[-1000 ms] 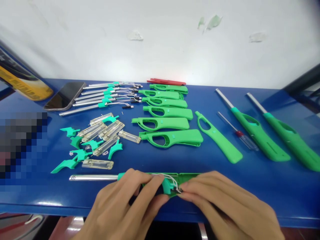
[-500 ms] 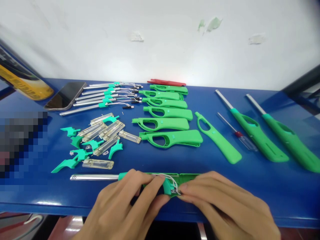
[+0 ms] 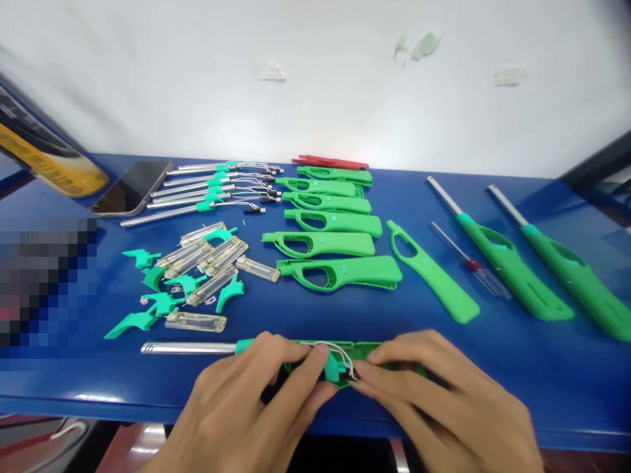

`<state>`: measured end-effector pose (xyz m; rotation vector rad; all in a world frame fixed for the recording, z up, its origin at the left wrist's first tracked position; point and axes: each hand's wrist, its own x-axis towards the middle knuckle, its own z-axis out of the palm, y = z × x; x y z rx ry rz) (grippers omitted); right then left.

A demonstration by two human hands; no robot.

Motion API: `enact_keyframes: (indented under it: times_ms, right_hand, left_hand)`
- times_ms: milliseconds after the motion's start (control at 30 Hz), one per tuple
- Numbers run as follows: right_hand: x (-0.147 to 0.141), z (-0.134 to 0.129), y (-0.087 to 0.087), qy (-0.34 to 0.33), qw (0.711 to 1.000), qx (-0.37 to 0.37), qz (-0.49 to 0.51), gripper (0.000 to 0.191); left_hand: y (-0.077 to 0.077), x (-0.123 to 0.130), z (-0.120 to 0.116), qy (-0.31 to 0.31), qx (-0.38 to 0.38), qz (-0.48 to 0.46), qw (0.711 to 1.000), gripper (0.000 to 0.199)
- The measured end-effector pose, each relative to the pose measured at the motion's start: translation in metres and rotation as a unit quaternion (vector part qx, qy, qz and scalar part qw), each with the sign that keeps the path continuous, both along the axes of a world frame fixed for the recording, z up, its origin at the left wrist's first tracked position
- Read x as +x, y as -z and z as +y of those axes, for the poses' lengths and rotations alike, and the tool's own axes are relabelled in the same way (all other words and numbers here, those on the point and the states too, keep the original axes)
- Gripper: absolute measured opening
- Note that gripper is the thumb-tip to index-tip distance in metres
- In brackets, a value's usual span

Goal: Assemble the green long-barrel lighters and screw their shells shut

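A green lighter shell (image 3: 365, 351), open side up, lies near the table's front edge, with a silver metal tube (image 3: 190, 348) sticking out to the left. My left hand (image 3: 261, 401) is closed on the shell, fingertips beside a teal trigger (image 3: 332, 368). White wires (image 3: 345, 355) curve over the trigger toward my right fingertips. My right hand (image 3: 434, 394) has thumb and fingers pinched at the wire ends on the shell; what exactly lies between them is mostly hidden. Part of the shell is covered by both hands.
Behind lie several green shells (image 3: 335, 243), wired metal tubes (image 3: 180, 213), clear fuel tanks (image 3: 197, 320) and teal triggers (image 3: 131, 323). A screwdriver (image 3: 473, 265) and two lighters (image 3: 525, 276) are at right. A phone (image 3: 133, 188) and a can (image 3: 49, 154) stand at left.
The fingers of my right hand have shifted slightly, and its index finger is raised a little more over the shell. My left hand keeps its hold. The view has moved slightly.
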<state>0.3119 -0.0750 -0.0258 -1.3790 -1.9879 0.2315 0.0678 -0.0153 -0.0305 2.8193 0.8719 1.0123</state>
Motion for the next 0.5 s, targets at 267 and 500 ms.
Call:
enact_keyframes:
  times_ms: [267,500]
  right_hand:
    - [-0.0029,0.0013,-0.0001,-0.015,0.999,0.035,-0.031,0.01]
    - [-0.0054,-0.0003,0.0007,-0.005,0.999,0.031,-0.032,0.009]
  left_hand:
    - [0.005,-0.0097,-0.0011,0.0,0.016,0.037,0.999,0.022]
    - [0.0027,-0.009,-0.0007,-0.01,0.008,0.028,1.0,0.023]
